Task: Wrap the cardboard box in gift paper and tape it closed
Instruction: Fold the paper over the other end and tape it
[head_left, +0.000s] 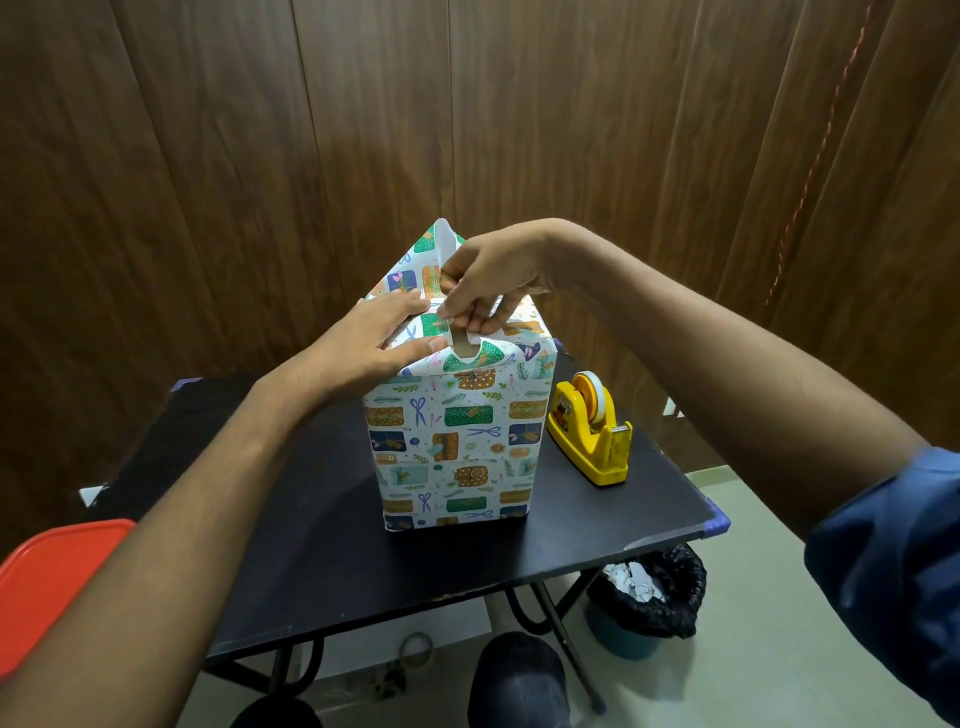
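Observation:
The cardboard box stands upright on the black table, covered in white gift paper printed with green, blue and orange parcels and scissors. At its top a small patch of brown cardboard shows between the folded flaps. A pointed paper flap stands up at the far side. My left hand lies flat with straight fingers, pressing the left flap down on the top. My right hand reaches over from the right and pinches the paper edge at the top centre; whether a piece of tape is in its fingertips cannot be made out.
A yellow tape dispenser with a white roll sits on the table right of the box. A red lid or container lies at the lower left. Under the table's right side stands a bin with a black liner. Wooden panels form the wall behind.

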